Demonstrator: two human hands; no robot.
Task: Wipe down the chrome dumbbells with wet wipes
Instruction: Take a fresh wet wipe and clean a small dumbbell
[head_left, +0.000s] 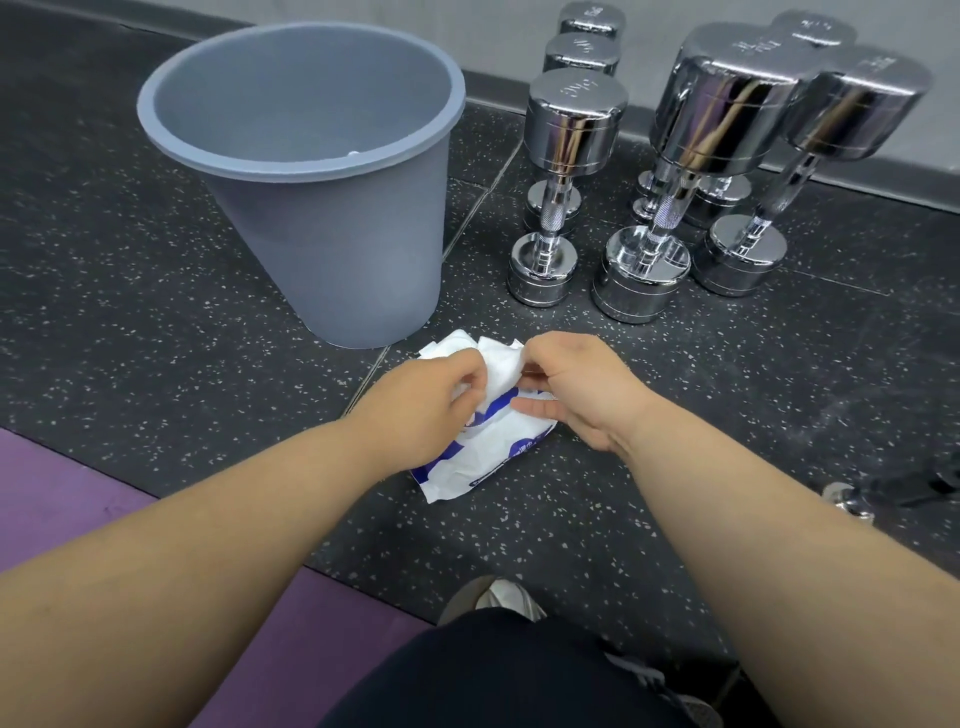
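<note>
A white and blue pack of wet wipes lies on the speckled black floor in front of me. A white wet wipe sticks up from its far end. My left hand pinches the wipe from the left, and my right hand pinches it from the right while its lower fingers rest on the pack. Several chrome dumbbells stand upright on end beyond the pack: a small one, a large one and another to the right, with more behind them by the wall.
A grey plastic bin stands at the left of the dumbbells, just beyond the pack. A purple mat lies at the lower left. A dark object with a chrome end lies at the right edge. My knee and shoes are at the bottom.
</note>
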